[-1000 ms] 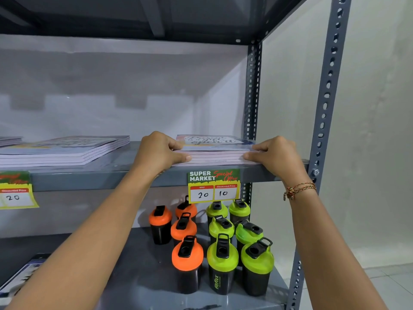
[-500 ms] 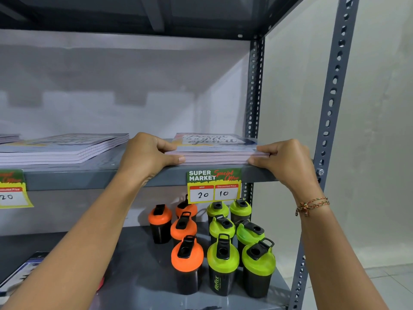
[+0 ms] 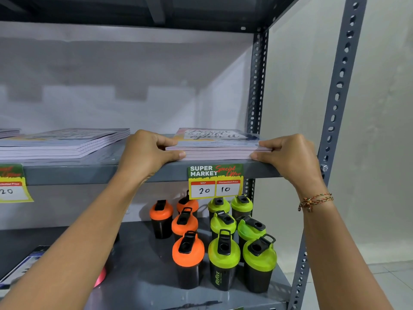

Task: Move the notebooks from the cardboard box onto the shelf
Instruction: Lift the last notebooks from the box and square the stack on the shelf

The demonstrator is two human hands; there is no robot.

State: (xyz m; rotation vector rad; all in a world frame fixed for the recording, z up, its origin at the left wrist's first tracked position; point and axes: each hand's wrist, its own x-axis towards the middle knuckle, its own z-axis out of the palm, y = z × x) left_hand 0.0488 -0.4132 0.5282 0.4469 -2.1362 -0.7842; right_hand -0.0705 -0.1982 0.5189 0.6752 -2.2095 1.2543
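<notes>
Notebooks (image 3: 218, 144) lie stacked at the shelf (image 3: 100, 173) front edge, left hand (image 3: 147, 153) and right hand (image 3: 290, 155) curled closed on the stack's ends, another notebook pile (image 3: 64, 142) leftward, price tag (image 3: 215, 181) and shaker bottles (image 3: 223, 253) beneath.

Shop, supermarket price tag (image 3: 215, 180), stocked metal shelf (image 3: 89, 173)

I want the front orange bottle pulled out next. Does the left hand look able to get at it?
Probably yes: the orange bottle stands at the front, nothing before it. But the left hand is busy gripping the notebooks.
</notes>
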